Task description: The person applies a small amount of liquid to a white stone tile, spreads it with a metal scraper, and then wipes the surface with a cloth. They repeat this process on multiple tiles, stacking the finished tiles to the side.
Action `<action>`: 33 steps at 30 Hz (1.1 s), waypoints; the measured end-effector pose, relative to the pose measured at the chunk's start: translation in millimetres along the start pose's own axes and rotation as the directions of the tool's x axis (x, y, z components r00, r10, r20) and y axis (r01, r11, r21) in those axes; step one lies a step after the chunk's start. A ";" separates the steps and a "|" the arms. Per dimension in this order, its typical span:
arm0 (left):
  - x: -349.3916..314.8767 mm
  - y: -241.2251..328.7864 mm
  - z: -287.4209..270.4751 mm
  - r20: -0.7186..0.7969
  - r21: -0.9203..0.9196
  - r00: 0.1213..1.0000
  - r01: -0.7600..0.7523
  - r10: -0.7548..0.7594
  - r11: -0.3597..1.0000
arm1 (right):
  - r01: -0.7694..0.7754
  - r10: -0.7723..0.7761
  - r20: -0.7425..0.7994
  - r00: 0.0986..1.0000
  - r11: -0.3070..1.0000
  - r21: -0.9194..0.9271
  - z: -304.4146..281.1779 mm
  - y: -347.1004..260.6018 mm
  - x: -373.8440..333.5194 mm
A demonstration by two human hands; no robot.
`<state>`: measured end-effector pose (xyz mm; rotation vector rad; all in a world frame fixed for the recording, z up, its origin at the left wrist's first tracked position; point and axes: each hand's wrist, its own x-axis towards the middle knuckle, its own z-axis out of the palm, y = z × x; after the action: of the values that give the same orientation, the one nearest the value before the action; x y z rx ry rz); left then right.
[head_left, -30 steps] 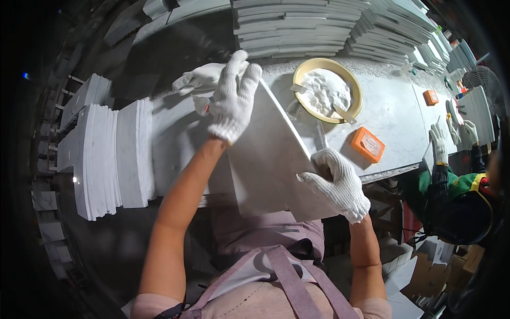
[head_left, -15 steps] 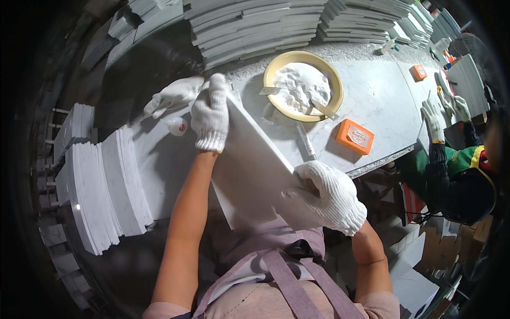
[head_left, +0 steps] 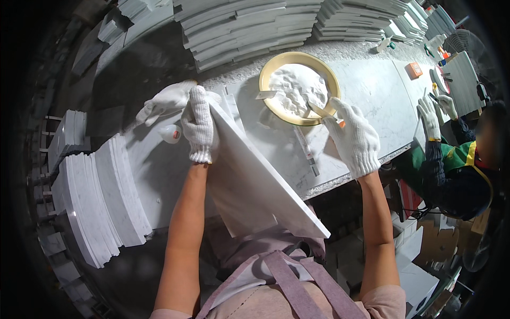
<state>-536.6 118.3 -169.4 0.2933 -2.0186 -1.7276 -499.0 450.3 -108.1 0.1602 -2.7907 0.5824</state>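
Note:
My left hand [head_left: 201, 127], in a white knit glove, grips the upper end of a white marble slab [head_left: 260, 175]. The slab tilts down toward my apron, its lower corner unsupported by a hand. My right hand [head_left: 357, 139], also gloved, is at the right rim of a yellow bowl [head_left: 263, 94] heaped with white powder or paste [head_left: 297, 80]. Its thumb and fingers are apart on either side of the end of a putty knife [head_left: 317, 110] in the bowl; whether they touch it is hard to see. Another flat blade [head_left: 264, 95] lies over the left rim.
A marker-like tube [head_left: 306, 151] lies below the bowl, and my right hand mostly hides an orange box [head_left: 342, 124]. Left are a loose glove [head_left: 164, 101], a small white bottle [head_left: 170, 133] and upright slabs [head_left: 101, 196]. Slab stacks [head_left: 249, 26] line the back. A co-worker's gloved hand [head_left: 428, 118] is at right.
My right hand has let go of the slab's lower end and moved up and right to the putty knife at the bowl. My left hand still holds the slab, slightly lower and further left.

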 end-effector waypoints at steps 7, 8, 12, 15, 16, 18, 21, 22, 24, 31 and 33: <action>-6.8 9.1 9.5 -0.080 0.032 0.997 -0.012 0.015 0.999 | -0.056 0.050 0.060 0.997 0.994 0.096 0.6 13.0 6.6; -7.1 9.2 9.8 -0.093 0.013 0.996 0.006 -0.005 1.000 | -0.039 0.044 -0.034 0.998 0.989 0.146 -2.0 13.0 4.7; -4.8 7.6 9.1 -0.086 -0.035 0.996 0.020 -0.023 0.999 | -0.215 0.170 0.135 0.976 0.854 0.474 7.9 4.6 -1.6; -5.0 6.7 7.5 -0.099 -0.025 0.995 0.030 -0.032 0.999 | -0.207 0.151 0.158 0.976 0.872 0.443 31.0 -3.6 3.5; -5.1 6.6 6.8 -0.069 -0.022 0.997 0.032 -0.033 0.999 | -0.194 0.142 0.149 0.978 0.883 0.428 37.5 -4.6 6.5; -5.9 6.5 6.0 -0.054 -0.047 0.995 0.085 -0.088 0.995 | -0.168 0.126 0.131 0.983 0.904 0.394 48.0 -5.6 13.3; -5.2 4.8 7.7 -0.092 -0.030 0.995 0.032 -0.034 0.999 | -0.060 0.030 0.098 0.995 0.946 0.318 53.6 -6.4 21.0; -4.7 3.9 8.4 -0.092 -0.013 0.996 -0.017 0.016 1.000 | -0.088 0.054 0.118 0.992 0.946 0.311 54.1 -7.7 23.3; -4.0 2.1 8.3 -0.124 -0.040 0.991 0.041 -0.046 0.998 | -0.262 0.170 0.247 0.954 0.872 0.414 50.3 -8.9 24.8; -1.6 -4.3 1.9 -0.029 0.012 0.996 0.087 -0.087 0.996 | -0.492 0.322 0.380 0.867 0.668 0.558 37.4 -13.0 20.4; 0.0 -6.0 2.7 -0.058 -0.002 0.998 0.007 -0.007 1.000 | -0.531 0.346 0.403 0.847 0.559 0.636 31.1 -14.7 12.9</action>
<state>-538.8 119.6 -175.4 0.3459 -1.9769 -1.7056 -516.8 423.7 -126.1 -0.3718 -2.6056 1.9283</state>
